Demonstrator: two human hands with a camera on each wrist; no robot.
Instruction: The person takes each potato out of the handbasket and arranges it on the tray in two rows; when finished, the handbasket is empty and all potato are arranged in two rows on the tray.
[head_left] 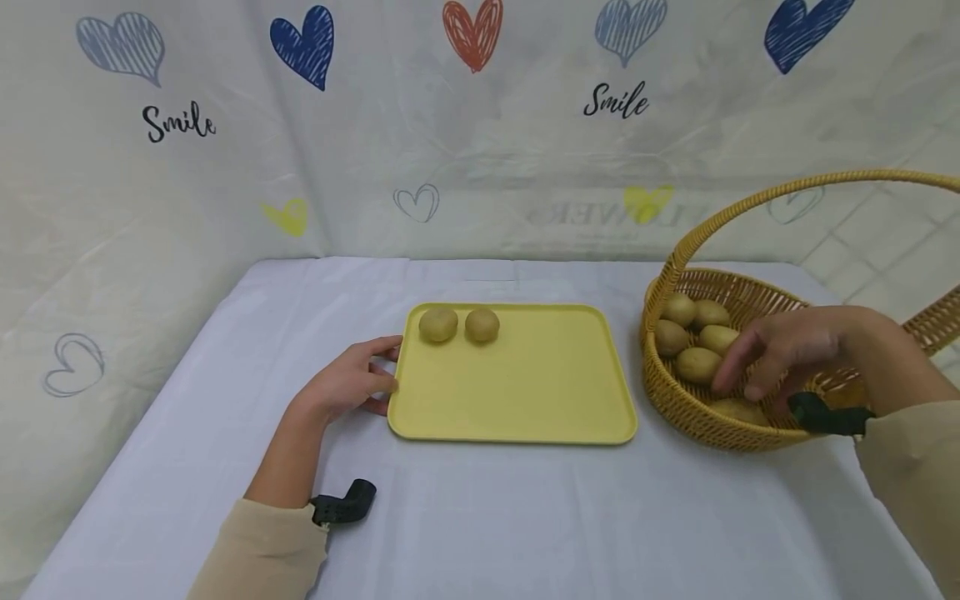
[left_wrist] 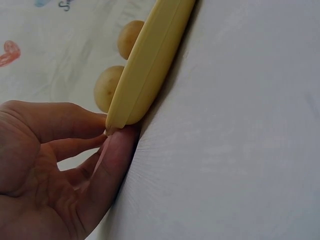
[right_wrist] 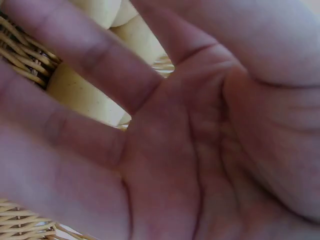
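A yellow tray (head_left: 517, 383) lies on the table with two potatoes (head_left: 438, 325) near its far left corner. My left hand (head_left: 348, 379) is at the tray's left edge; in the left wrist view, finger and thumb (left_wrist: 117, 155) pinch the rim. On the right, my right hand (head_left: 795, 350) reaches into a wicker basket (head_left: 705, 425) holding several potatoes (head_left: 697, 365). Its fingers are spread and bent a little over the potatoes. The right wrist view shows the palm (right_wrist: 165, 150), with potatoes (right_wrist: 82, 95) between the fingers and nothing held. Some fingertips are out of sight.
The basket's tall handle (head_left: 817, 179) arches above and behind the right hand. A white cloth (head_left: 510, 517) covers the table. Behind it hangs a pale curtain (head_left: 480, 125) printed with hearts and words. Each wrist wears a black camera mount (head_left: 345, 504).
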